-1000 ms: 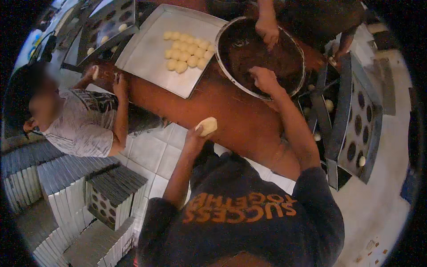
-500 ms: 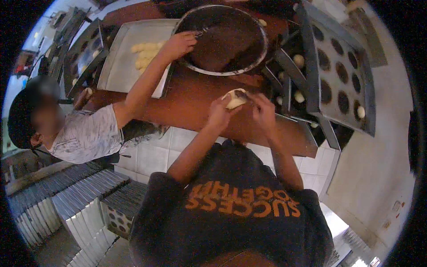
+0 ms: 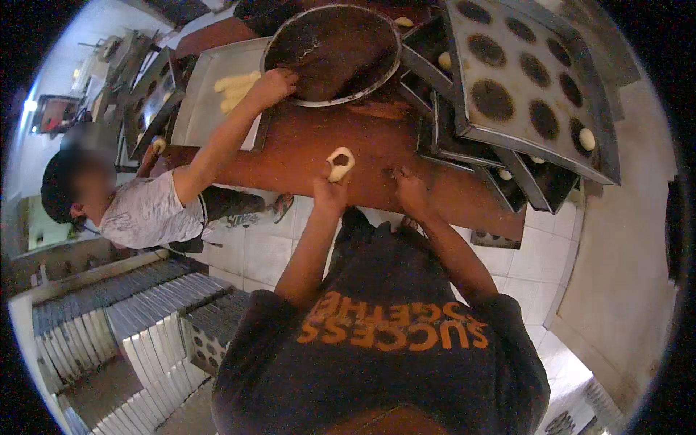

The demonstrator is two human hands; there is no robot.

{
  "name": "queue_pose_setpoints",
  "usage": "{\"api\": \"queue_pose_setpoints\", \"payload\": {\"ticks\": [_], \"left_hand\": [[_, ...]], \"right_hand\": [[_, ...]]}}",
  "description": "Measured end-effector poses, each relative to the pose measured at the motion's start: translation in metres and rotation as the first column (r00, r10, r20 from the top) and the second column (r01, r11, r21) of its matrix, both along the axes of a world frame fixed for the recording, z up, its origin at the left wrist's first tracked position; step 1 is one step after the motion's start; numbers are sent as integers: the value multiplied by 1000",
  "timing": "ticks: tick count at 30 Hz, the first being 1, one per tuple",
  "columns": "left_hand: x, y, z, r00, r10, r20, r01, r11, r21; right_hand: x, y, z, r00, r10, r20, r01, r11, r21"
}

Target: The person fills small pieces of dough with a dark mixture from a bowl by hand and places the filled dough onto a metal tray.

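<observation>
A small pale piece of dough, with dark filling in its middle, rests in the fingers of my left hand above the brown table. To the right of it, apart from the dough, my right hand is closed over the table. Something small and dark shows at its fingertips, too unclear to name. Beyond my hands stands a large round basin of dark brown filling. A co-worker's hand is at the basin's left rim.
Left of the basin lies a metal tray with pale dough strips. At right, stacked metal trays overhang the brown table; the top one has dark round marks and a dough ball. Racked pans stand at lower left.
My right hand has drawn away from the dough, down and to the right. My left hand still holds the dough, its dark filling now in plain view. The co-worker's hand stays by the basin.
</observation>
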State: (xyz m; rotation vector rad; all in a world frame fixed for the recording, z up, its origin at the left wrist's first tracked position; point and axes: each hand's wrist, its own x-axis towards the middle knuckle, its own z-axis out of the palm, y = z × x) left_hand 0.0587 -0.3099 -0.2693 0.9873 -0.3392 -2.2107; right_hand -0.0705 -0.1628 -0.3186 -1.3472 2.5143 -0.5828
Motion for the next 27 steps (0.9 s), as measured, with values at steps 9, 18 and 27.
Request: {"api": "queue_pose_setpoints", "payload": {"ticks": [9, 18, 27], "left_hand": [[-34, 102, 0, 975, -221, -25, 221, 975, -4], [-110, 184, 14, 828, -467, -311, 465, 881, -86], [-157, 203, -1, 717, -679, -155, 680, 731, -60]], "right_hand": [[-31, 19, 35, 313, 67, 948, 432, 878, -205], [-63, 114, 60, 980, -107, 169, 187, 795, -578], [-85, 170, 82, 947, -300, -118, 194, 823, -534]]}}
